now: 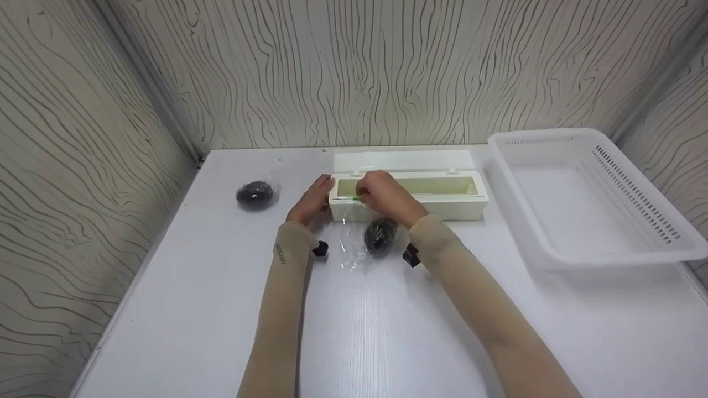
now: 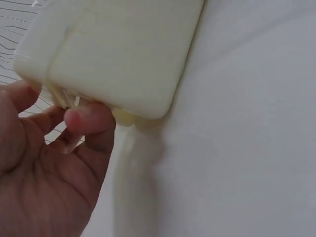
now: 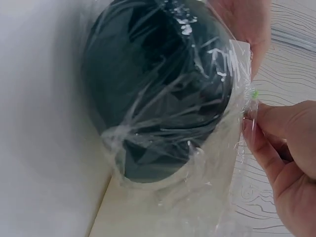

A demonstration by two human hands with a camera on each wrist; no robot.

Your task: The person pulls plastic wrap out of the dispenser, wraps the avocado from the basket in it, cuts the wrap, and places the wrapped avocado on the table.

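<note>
A long white box [image 1: 409, 209] stands at the back of the table, its lid [image 1: 404, 160] folded back and a pale hollow showing inside. At the box's left end my left hand [image 1: 311, 202] grips the edge between thumb and fingers. My right hand [image 1: 387, 193] pinches a small green piece [image 1: 355, 198] at the front rim; the fingertips partly hide it. Below this hand lies a dark, egg-shaped object [image 1: 380, 236], perhaps an avocado, under clear plastic film [image 1: 349, 243] that reaches up to the rim. The right wrist view shows the dark object [image 3: 153, 84] close up, with wrinkled film over it.
Another dark object [image 1: 254, 193] in clear film lies on the left of the table. A white perforated basket [image 1: 553, 254] stands at the right. Patterned panels [image 1: 354, 72] enclose the back and sides of the white table [image 1: 354, 342].
</note>
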